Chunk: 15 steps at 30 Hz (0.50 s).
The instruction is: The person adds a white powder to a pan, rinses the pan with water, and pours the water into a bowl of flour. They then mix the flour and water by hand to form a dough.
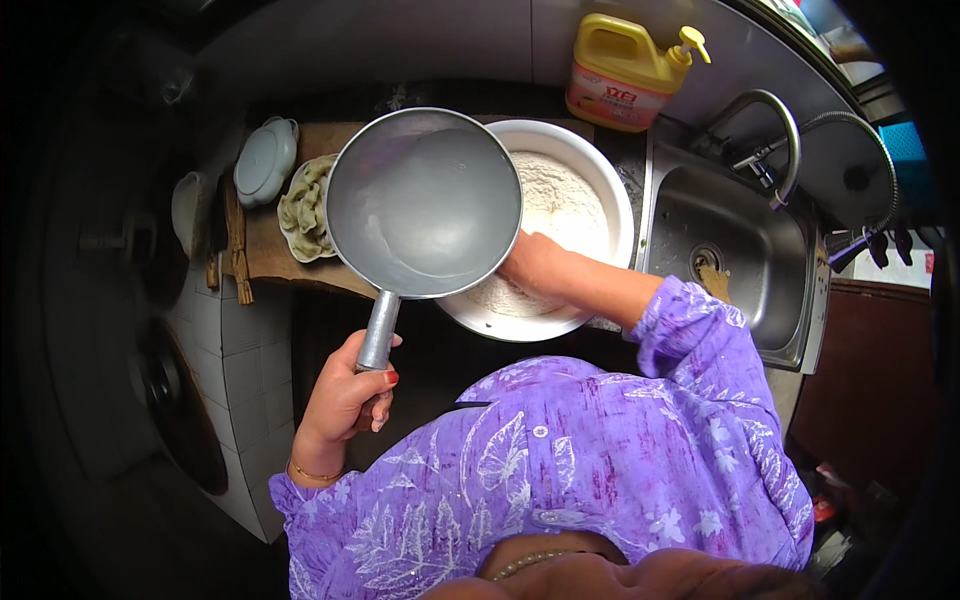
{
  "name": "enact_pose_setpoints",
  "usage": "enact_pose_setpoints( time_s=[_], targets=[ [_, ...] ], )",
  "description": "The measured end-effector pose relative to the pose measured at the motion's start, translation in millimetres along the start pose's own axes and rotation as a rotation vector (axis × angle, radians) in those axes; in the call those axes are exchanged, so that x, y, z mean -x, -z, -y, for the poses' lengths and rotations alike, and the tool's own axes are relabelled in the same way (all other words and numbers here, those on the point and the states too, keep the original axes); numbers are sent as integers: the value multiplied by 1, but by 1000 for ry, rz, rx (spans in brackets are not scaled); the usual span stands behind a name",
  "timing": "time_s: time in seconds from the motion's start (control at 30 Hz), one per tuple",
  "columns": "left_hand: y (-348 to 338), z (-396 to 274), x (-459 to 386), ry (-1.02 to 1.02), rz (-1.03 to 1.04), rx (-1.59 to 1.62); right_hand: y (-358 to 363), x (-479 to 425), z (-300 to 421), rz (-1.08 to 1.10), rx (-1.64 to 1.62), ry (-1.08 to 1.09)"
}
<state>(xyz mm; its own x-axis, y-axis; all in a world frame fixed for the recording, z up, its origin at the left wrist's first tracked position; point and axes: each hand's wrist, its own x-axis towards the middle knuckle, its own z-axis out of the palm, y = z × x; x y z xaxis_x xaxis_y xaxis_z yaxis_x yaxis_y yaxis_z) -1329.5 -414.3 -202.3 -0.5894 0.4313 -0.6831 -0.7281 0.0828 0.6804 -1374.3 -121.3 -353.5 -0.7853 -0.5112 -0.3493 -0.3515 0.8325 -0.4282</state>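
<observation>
My left hand [354, 390] is closed around the handle of a metal ladle [424, 202], whose wide round bowl appears to hold water. The ladle overlaps the left side of a white basin [613, 176] containing flour [559, 196]. Inside the basin, my right hand [531, 262] reaches down to the flour; the ladle's rim hides part of it, and its fingertips cannot be seen. Just left of the ladle, dumplings [306, 214] lie in a white dish [289, 238], partly covered from view by the ladle.
A wooden board [262, 259] lies beneath the dish, with a pale flower-shaped lid [266, 161] at its far left. A yellow pump jug [626, 75] stands behind the basin. To the right are a steel sink [757, 255] and a curved faucet [787, 142].
</observation>
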Motion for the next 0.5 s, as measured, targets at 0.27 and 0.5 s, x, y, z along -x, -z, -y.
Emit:
enact_pose_setpoints(
  time_s=[0.27, 0.5],
  targets=[
    [21, -5, -4, 28, 0, -163, 9, 18, -2, -14, 270, -248],
    [24, -15, -5, 42, 10, -170, 15, -4, 0, -58, 282, -42]
  ],
)
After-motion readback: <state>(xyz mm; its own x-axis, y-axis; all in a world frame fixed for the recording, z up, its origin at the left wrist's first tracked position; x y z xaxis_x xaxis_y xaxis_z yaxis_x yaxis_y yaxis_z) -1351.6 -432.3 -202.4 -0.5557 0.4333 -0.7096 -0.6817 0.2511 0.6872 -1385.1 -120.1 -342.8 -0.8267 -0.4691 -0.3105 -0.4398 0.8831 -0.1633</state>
